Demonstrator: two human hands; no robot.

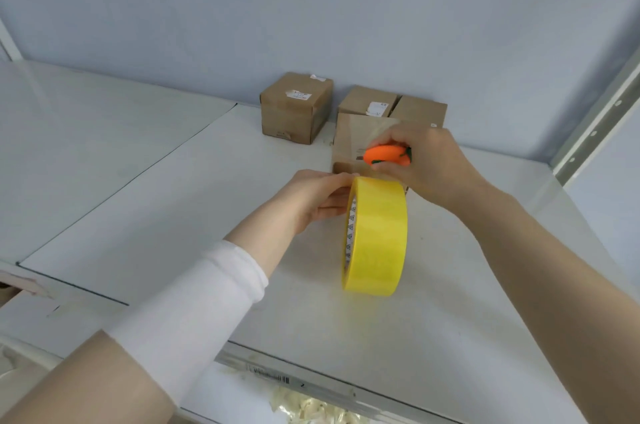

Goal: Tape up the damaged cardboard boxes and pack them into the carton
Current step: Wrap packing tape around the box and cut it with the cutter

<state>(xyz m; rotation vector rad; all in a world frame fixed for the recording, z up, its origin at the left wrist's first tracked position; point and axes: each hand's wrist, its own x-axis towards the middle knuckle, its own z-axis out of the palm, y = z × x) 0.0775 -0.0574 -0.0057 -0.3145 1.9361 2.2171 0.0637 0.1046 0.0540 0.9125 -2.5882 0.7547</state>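
A big yellow roll of tape [375, 236] stands on edge in the middle of the white shelf. My left hand [318, 198] grips its top left rim. Just behind it, my right hand [429, 164] holds a small orange cutter [386, 155] against the front of a brown cardboard box [356, 136], where a clear strip of tape runs up from the roll. Another two brown boxes [391, 103] stand behind that one, and a separate box [294, 108] sits to the left by the wall.
The white shelf board [138, 209] runs wide to the left and front. A grey-blue wall [311, 8] closes the back. A metal upright [595, 119] rises at the right. Pale crumpled material [311, 406] lies below the shelf's front edge.
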